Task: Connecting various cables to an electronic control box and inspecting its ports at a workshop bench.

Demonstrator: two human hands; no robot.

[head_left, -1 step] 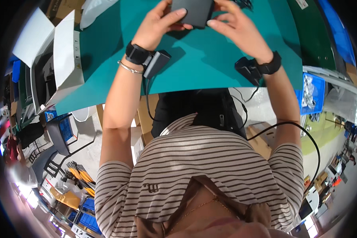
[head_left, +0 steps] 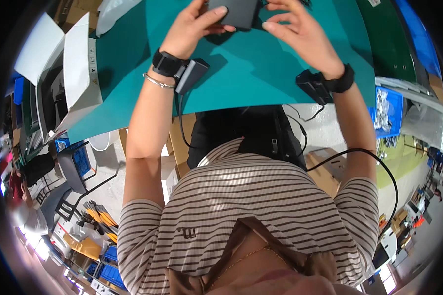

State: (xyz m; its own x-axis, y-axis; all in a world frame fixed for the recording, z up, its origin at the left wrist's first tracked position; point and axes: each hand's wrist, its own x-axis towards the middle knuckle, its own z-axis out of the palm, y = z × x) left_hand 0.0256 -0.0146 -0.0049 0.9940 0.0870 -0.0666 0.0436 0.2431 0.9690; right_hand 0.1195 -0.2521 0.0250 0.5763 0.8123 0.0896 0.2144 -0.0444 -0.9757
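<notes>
A flat black rectangular box-like object [head_left: 240, 15] is held over the green table at the top edge of the view, which cuts off its far end. My left hand [head_left: 188, 30] grips its left side, the thumb lying on top and fingertips showing beneath. To its right is my right hand [head_left: 304, 33], fingers apart and slightly bent, with a small gap between the thumb and the object. Some of the right fingertips reach the top edge, close to the object's far right side. Each wrist wears a black strap with a cabled black device.
The green table [head_left: 241, 83] ends just before my body. An opened white carton [head_left: 79, 69] with dark contents stands on the left. A blue bin [head_left: 390, 110] of clear plastic bags is at the right. A chair [head_left: 71, 169] stands lower left. A black cable [head_left: 374, 156] curves past my right arm.
My right hand has moved a little right, away from the black object, opening a gap. My left hand and the object have shifted slightly left and up.
</notes>
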